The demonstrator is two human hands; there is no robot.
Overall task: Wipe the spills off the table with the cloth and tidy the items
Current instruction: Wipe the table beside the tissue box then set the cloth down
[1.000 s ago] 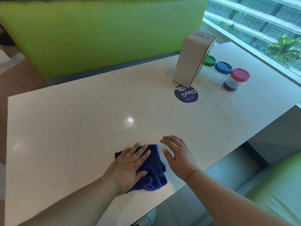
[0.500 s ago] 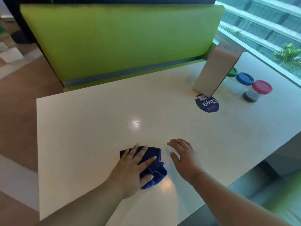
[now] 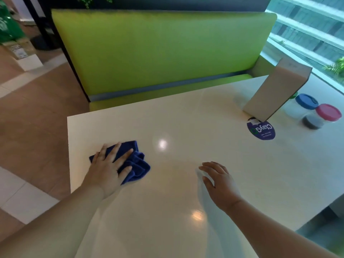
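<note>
The green bench (image 3: 163, 53) stands beyond the white counter (image 3: 186, 116), well ahead of both hands. Far ahead and right of the right hand (image 3: 220, 185) a tilted beige box (image 3: 275, 92) leans, with a round blue sticker (image 3: 261, 129) at its foot and a blue-lidded jar (image 3: 306, 101) and a pink-lidded jar (image 3: 328, 113) just beside it. The left hand (image 3: 109, 168), its grip spread flat, presses the crumpled blue cloth (image 3: 136, 164) near the counter's left edge. The right hand's grip is spread, fingers on the bare counter
</note>
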